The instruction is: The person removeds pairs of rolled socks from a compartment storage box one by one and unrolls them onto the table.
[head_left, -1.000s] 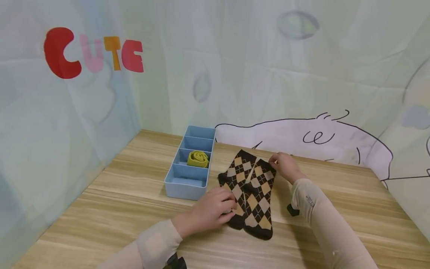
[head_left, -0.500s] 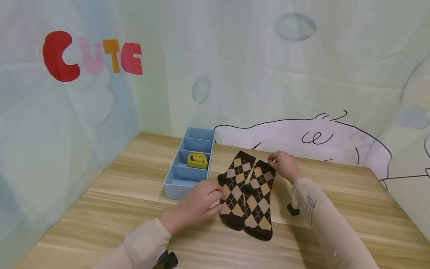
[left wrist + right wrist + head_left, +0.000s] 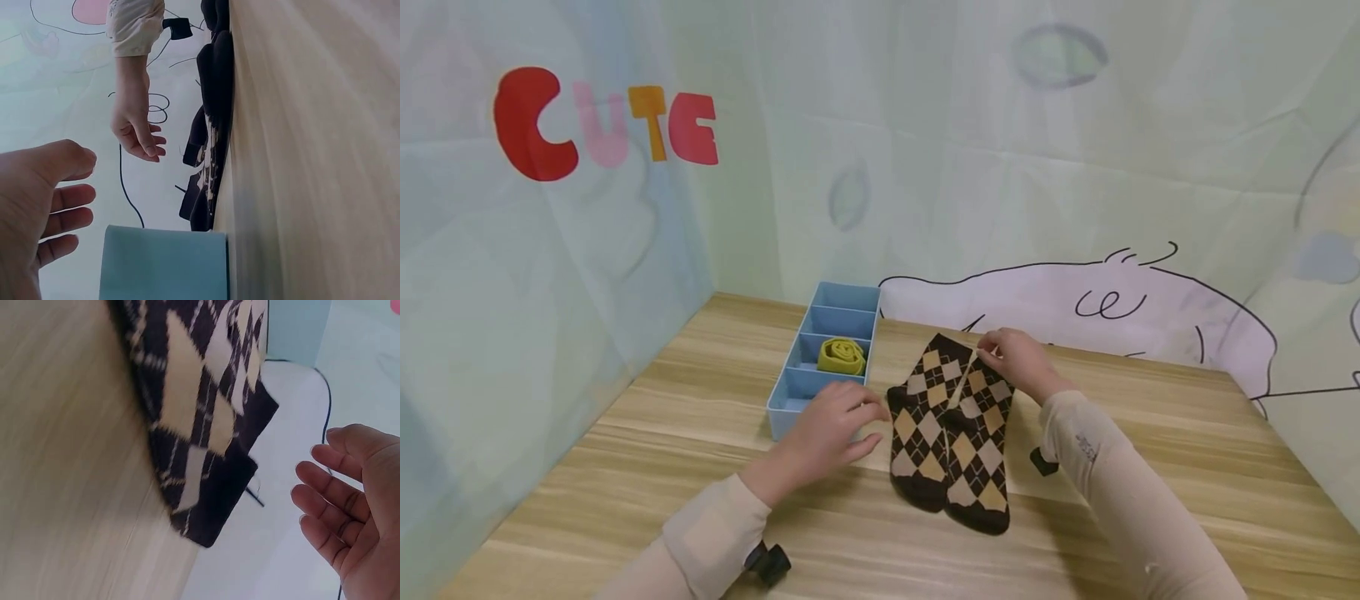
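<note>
Lying flat to the right of the blue tray (image 3: 783, 423), the pair of argyle socks (image 3: 961, 422) sat side by side on the table (image 3: 647, 467), gripped by neither hand. The right hand (image 3: 1018, 360), also to the tray's right, hovered by the cuffs (image 3: 953, 347), its fingers slightly bent and clear of the fabric. The left hand (image 3: 829, 429), close to the tray's near end, had loose, parted fingers that held nothing. A yellow roll (image 3: 842, 357) sat in the tray's second compartment from that end.

Trouble seemed likeliest at the cuffs: with a gap between them, fingers catching only one could have dragged that sock out of line. A careless sweep of the left hand might also have knocked the tray askew.

Compared with half a second earlier, the left hand had drawn off the socks' edge towards the tray, and the right had shifted slightly tray-ward. Socks, tray and roll looked unmoved.
</note>
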`<state>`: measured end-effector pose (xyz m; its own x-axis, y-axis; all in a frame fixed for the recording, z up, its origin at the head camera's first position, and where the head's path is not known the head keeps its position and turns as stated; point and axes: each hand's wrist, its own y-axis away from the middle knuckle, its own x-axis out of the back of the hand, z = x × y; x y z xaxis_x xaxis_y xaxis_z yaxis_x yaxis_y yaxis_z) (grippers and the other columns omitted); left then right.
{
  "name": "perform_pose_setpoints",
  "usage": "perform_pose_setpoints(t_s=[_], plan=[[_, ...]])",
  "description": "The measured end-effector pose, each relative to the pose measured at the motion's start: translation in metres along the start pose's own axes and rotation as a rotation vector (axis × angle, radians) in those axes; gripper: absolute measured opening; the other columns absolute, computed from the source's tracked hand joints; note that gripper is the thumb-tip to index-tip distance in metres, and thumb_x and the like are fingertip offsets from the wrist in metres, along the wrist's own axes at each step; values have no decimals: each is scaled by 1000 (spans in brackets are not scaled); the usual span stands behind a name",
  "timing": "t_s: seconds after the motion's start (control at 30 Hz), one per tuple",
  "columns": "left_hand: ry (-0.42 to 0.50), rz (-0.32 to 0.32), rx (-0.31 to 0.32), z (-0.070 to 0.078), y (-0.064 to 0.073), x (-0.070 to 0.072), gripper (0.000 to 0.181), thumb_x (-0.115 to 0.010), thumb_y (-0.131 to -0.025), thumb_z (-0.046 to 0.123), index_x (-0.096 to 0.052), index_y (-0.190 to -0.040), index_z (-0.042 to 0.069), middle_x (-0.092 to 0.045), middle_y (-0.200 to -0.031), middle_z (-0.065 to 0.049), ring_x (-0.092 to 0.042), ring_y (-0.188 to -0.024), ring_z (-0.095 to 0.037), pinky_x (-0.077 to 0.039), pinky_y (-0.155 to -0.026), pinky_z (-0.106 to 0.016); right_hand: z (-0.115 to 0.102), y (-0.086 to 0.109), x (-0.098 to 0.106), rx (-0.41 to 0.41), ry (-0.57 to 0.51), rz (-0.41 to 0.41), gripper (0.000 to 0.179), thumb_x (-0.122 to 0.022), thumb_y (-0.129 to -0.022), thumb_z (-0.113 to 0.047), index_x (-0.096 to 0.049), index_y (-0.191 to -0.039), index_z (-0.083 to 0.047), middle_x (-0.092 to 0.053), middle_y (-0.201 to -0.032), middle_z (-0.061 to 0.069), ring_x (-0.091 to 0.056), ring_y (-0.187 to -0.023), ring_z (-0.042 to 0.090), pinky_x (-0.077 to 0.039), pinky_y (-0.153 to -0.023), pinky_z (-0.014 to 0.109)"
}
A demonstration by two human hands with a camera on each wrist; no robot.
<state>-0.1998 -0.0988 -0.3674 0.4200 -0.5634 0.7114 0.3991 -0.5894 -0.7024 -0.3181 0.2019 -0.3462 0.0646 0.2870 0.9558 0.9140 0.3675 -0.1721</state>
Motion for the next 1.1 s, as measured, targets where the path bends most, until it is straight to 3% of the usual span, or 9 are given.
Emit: perform_pose_setpoints(t_s=[0.43, 0.8, 1.1], plan=[[-64, -108, 86, -16, 3, 14, 32, -83, -71, 23, -68, -97, 13, -64, -96, 0, -60, -95, -18, -50, -86, -36, -35, -9, 2, 89, 2, 21, 23, -59, -95, -25, -69, -107, -8, -70, -96, 6, -64, -85, 20, -54, -77, 38], [-117, -191, 111, -28, 7, 23, 42, -83, -71, 33, -67, -102, 10, -64, -99, -2, -60, -97, -20, -47, -86, -39, -60, -14, -8, 155, -45, -16, 24, -59, -96, -24, -68, -108, -6, -69, -94, 6, -64, -82, 17, -54, -75, 34], [-112, -269, 150, -37, 5, 35, 44, -82, -73, 36, -65, -103, 10, -64, -100, -3, -59, -99, -23, -46, -86, -40, -72, -18, -18, 189, -67, -14, 29, -56, -97, -28, -67, -115, -7, -69, -107, 9, -66, -95, 21, -55, -81, 39]])
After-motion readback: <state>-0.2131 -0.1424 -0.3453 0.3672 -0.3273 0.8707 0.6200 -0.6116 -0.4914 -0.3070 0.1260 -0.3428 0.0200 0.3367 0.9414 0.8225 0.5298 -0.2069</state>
